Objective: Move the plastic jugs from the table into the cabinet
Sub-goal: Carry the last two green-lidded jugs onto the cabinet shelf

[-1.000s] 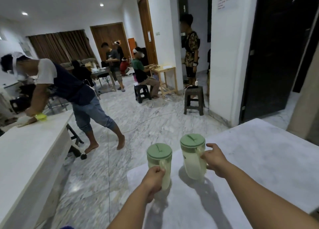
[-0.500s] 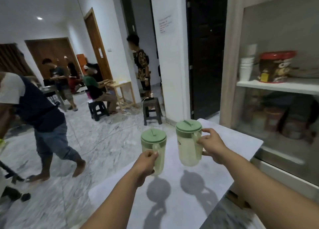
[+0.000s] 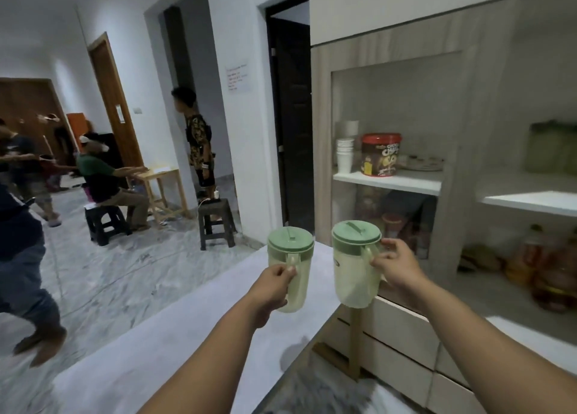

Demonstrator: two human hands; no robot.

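My left hand (image 3: 274, 284) grips the handle of the left jug (image 3: 291, 265) and my right hand (image 3: 395, 265), nearer to the cabinet (image 3: 462, 107), grips the right jug (image 3: 354, 267), both upright above the table (image 3: 193, 335), with the shelves ahead to my right, their lower contents blurred behind glass.

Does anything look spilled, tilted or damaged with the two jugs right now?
Nothing stands out. The left hand and right hand each hold a green-lidded jug by its handle, roughly upright, lids on, no spill on the table.
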